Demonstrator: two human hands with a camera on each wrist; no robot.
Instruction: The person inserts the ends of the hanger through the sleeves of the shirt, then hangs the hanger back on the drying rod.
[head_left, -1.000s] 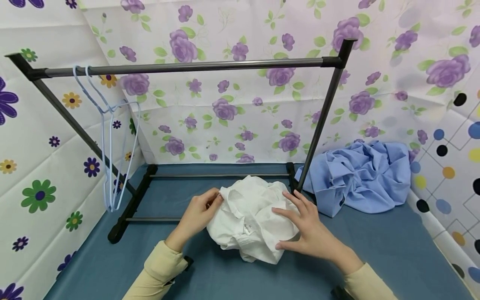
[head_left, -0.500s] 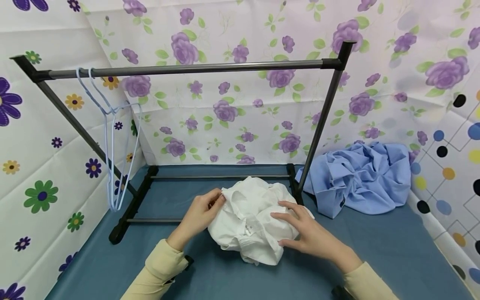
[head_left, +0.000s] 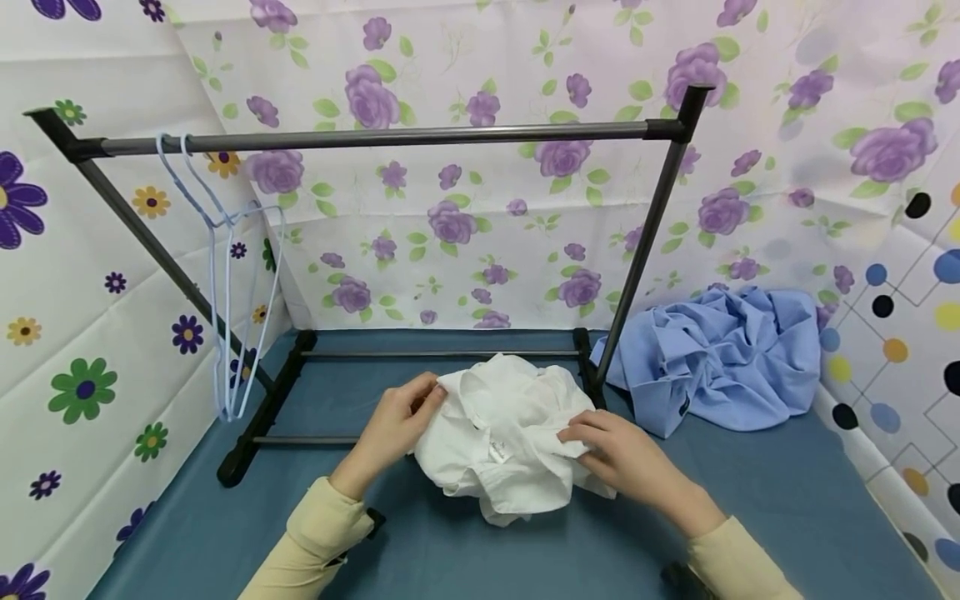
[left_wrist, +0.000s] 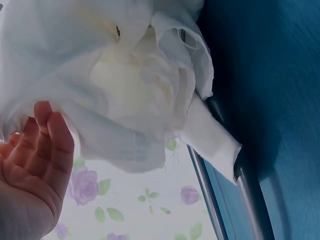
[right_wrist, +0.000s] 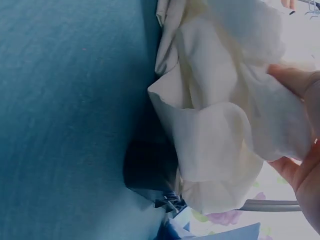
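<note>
A person held a bunched white garment (head_left: 513, 442) on a blue-covered table (head_left: 810, 500), before a dark clothes rack (head_left: 412, 137); the left hand (head_left: 397, 421) pinched its left edge, the fingers (left_wrist: 60, 142) bent in against the cloth, while the right hand (head_left: 633, 467) gripped a fold on the opposite side, its fingers closed round the fabric; one hold on each flank looked suited to drawing the layers apart without letting the heap slide, though which parts of the garment they had could not be told among the creases; the cloth overlapped the rack's near base bar (head_left: 307, 440), a central place within easy reach of both hands. Two pale hangers (head_left: 228, 317) hung by their hooks at the left end of the top rail (head_left: 525, 133), apparently parked there for clearance yet near enough to grab; a blue garment (head_left: 738, 358) lay crumpled beside the right upright (head_left: 648, 229), seemingly out of the way so the middle could serve as working space.
</note>
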